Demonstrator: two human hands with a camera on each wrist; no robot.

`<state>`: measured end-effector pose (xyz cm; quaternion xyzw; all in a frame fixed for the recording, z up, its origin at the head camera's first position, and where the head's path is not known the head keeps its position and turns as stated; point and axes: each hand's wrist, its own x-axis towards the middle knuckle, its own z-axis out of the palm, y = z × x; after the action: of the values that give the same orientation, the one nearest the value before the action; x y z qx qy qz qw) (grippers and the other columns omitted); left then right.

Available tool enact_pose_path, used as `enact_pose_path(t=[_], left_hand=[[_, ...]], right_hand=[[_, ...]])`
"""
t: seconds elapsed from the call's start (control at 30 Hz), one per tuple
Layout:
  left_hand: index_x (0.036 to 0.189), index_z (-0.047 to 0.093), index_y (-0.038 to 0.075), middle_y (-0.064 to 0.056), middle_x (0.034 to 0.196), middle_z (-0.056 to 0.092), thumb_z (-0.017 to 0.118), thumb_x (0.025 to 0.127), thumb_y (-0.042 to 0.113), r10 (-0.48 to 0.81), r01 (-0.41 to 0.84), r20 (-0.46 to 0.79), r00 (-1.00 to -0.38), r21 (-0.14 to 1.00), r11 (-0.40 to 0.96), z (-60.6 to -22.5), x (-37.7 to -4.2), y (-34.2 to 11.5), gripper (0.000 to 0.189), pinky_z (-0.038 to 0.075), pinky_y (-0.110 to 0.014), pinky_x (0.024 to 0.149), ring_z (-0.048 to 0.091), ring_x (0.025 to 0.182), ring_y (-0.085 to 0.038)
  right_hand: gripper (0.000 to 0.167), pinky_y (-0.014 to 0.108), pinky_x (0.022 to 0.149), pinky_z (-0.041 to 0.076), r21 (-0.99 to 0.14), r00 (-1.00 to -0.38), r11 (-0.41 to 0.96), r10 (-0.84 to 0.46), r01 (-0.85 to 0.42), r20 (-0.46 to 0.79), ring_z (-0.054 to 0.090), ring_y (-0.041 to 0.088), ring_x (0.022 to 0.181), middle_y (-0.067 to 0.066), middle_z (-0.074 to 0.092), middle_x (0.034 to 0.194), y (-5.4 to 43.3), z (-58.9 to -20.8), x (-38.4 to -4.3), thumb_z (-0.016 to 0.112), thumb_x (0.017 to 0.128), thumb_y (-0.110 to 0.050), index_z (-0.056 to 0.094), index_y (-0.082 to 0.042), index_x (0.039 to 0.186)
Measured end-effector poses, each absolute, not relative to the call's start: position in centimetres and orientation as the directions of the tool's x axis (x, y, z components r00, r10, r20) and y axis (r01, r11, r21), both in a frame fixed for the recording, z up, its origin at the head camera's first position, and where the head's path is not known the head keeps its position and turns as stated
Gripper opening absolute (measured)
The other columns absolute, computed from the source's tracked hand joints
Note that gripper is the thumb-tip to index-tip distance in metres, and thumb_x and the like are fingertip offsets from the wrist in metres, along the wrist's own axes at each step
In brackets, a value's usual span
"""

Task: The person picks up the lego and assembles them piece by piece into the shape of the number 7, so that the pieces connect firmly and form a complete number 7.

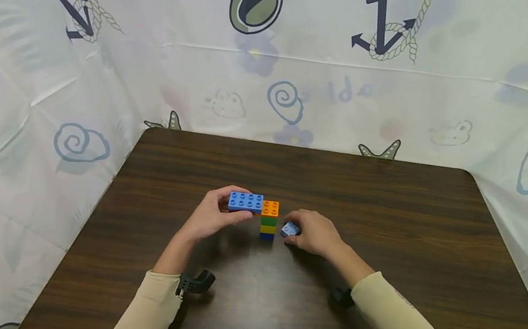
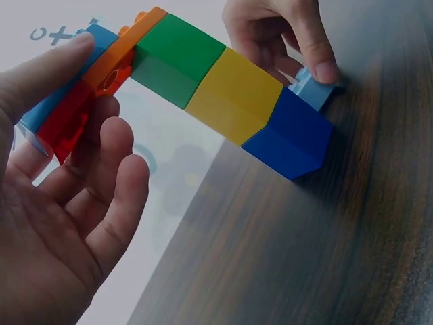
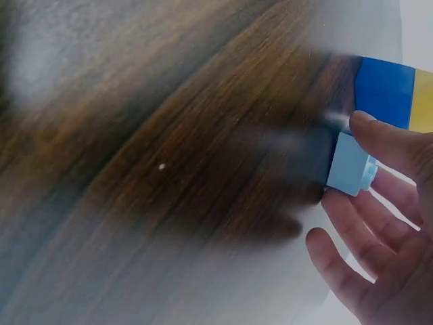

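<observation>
My left hand (image 1: 207,217) grips the side arm of a building-brick structure, thumb on its near side. That arm has a long blue brick (image 1: 245,202) on top and a red brick (image 2: 65,123) beneath. It joins an orange brick (image 1: 270,209), which tops a column of green (image 2: 177,61), yellow (image 2: 235,96) and dark blue (image 2: 289,137) bricks. Just right of the column's foot, my right hand (image 1: 316,233) pinches a small light blue brick (image 3: 348,164) between thumb and fingers, studs toward the palm in the right wrist view.
Both hands are over a dark wood-grain table (image 1: 249,313). Behind it hangs a white printed cloth (image 1: 316,103) with anchors and shells, which also runs down the left and right sides. Each wrist wears a black strap mount, such as the left one (image 1: 197,281).
</observation>
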<state>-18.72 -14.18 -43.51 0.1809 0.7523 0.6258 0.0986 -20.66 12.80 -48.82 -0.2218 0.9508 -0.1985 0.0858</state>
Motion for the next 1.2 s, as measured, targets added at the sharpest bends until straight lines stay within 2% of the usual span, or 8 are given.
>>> enact_pose_path(t=[0.2, 0.33, 0.57, 0.7, 0.83, 0.97, 1.1, 1.2], left_hand=[[0.123, 0.062, 0.002, -0.014, 0.103, 0.064, 0.074, 0.087, 0.005, 0.393, 0.143, 0.076, -0.916, 0.979, 0.144, -43.6, -18.7, -14.1, 0.039, 0.055, -0.028, 0.068, 0.059, 0.080, -0.023], [0.123, 0.062, 0.003, -0.014, 0.103, 0.064, 0.074, 0.087, 0.005, 0.388, 0.149, 0.084, -0.918, 0.979, 0.141, -43.6, -18.7, -14.1, 0.038, 0.054, -0.028, 0.067, 0.058, 0.080, -0.024], [0.124, 0.062, 0.003, -0.014, 0.103, 0.064, 0.073, 0.087, 0.004, 0.389, 0.149, 0.088, -0.917, 0.980, 0.130, -43.8, -18.8, -14.2, 0.039, 0.053, -0.026, 0.067, 0.058, 0.079, -0.024], [0.123, 0.061, 0.003, -0.014, 0.103, 0.064, 0.073, 0.087, 0.004, 0.388, 0.147, 0.087, -0.917, 0.981, 0.128, -43.9, -18.8, -14.1, 0.038, 0.053, -0.026, 0.067, 0.058, 0.078, -0.023], [0.123, 0.061, 0.002, -0.014, 0.102, 0.064, 0.073, 0.087, 0.003, 0.391, 0.146, 0.090, -0.916, 0.983, 0.116, -43.9, -18.8, -14.1, 0.037, 0.053, -0.028, 0.066, 0.059, 0.077, -0.026], [0.123, 0.061, 0.001, -0.014, 0.101, 0.064, 0.072, 0.088, 0.002, 0.394, 0.143, 0.091, -0.915, 0.984, 0.106, -44.0, -18.8, -14.1, 0.037, 0.054, -0.028, 0.067, 0.059, 0.079, -0.035], [0.123, 0.061, 0.002, -0.014, 0.102, 0.064, 0.072, 0.088, 0.003, 0.391, 0.135, 0.081, -0.917, 0.985, 0.111, -43.9, -18.8, -14.1, 0.037, 0.054, -0.027, 0.067, 0.060, 0.080, -0.031], [0.123, 0.061, 0.002, -0.014, 0.102, 0.063, 0.072, 0.088, 0.003, 0.389, 0.132, 0.077, -0.918, 0.985, 0.115, -43.9, -18.8, -14.1, 0.037, 0.054, -0.028, 0.067, 0.060, 0.078, -0.023]], right_hand=[[0.037, 0.040, 0.082, 0.053, -0.444, -0.882, 0.800, -0.469, -0.404, -0.043, 0.061, 0.018, 0.093, 0.003, 0.067, 0.114, 13.5, -48.5, -20.8, 0.073, 0.089, -0.025, 0.067, -0.012, 0.122], [0.036, 0.041, 0.085, 0.052, -0.507, -0.879, 0.757, -0.477, -0.412, 0.002, 0.062, 0.020, 0.094, 0.007, 0.066, 0.116, 13.8, -47.4, -20.9, 0.069, 0.092, -0.019, 0.065, -0.008, 0.125], [0.039, 0.034, 0.082, 0.054, -0.623, -0.871, 0.654, -0.482, -0.428, 0.092, 0.061, 0.018, 0.091, 0.005, 0.064, 0.114, 13.8, -44.6, -20.8, 0.068, 0.093, -0.014, 0.061, -0.006, 0.130], [0.042, 0.036, 0.082, 0.055, -0.652, -0.865, 0.606, -0.474, -0.456, 0.164, 0.062, 0.018, 0.094, 0.004, 0.062, 0.117, 13.5, -43.1, -20.7, 0.069, 0.093, -0.012, 0.058, -0.008, 0.133], [0.047, 0.039, 0.083, 0.055, -0.670, -0.859, 0.568, -0.460, -0.478, 0.223, 0.062, 0.020, 0.098, 0.005, 0.062, 0.120, 13.0, -41.8, -20.5, 0.071, 0.091, -0.011, 0.056, -0.009, 0.135], [0.046, 0.035, 0.081, 0.056, -0.681, -0.848, 0.537, -0.466, -0.498, 0.253, 0.063, 0.019, 0.097, 0.005, 0.064, 0.117, 12.3, -40.9, -20.1, 0.073, 0.089, -0.009, 0.059, -0.008, 0.132], [0.044, 0.033, 0.080, 0.055, -0.646, -0.815, 0.528, -0.508, -0.551, 0.280, 0.060, 0.017, 0.097, 0.003, 0.064, 0.116, 11.8, -40.5, -19.8, 0.073, 0.089, -0.010, 0.060, -0.008, 0.131], [0.043, 0.033, 0.078, 0.054, -0.594, -0.783, 0.537, -0.548, -0.599, 0.294, 0.058, 0.015, 0.094, 0.001, 0.063, 0.117, 11.5, -40.4, -19.6, 0.071, 0.091, -0.013, 0.060, -0.011, 0.132]])
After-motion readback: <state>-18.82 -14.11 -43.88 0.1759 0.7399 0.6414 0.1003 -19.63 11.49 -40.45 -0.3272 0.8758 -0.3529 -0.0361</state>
